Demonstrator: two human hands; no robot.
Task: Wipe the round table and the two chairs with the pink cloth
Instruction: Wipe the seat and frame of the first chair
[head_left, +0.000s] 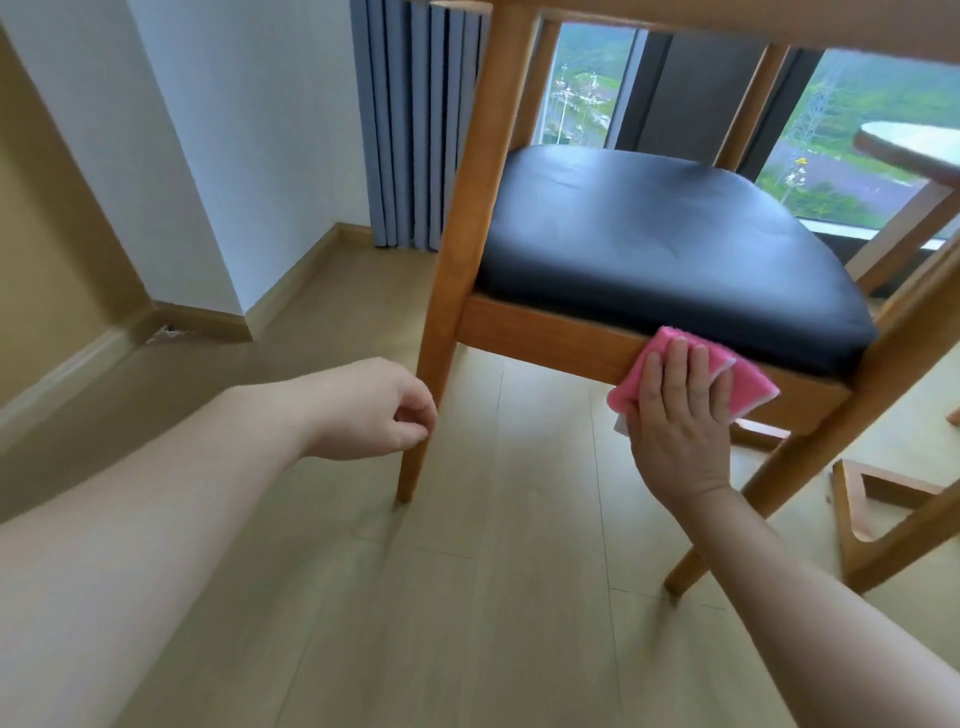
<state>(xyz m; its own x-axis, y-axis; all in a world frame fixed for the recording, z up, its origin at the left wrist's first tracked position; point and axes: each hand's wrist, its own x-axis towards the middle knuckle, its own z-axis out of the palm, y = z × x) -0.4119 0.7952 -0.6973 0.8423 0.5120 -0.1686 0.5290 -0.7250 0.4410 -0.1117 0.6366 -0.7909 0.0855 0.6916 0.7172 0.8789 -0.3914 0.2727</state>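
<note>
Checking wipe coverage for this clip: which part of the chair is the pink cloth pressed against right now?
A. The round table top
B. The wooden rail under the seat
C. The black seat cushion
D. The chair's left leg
B: the right hand lies flat on the cloth, pressing it against the wooden rail just below the black cushion, while the left hand holds nothing.

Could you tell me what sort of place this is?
Probably a high-rise apartment or hotel room: a wooden chair and round table stand on a wood floor by a window overlooking greenery far below.
</note>
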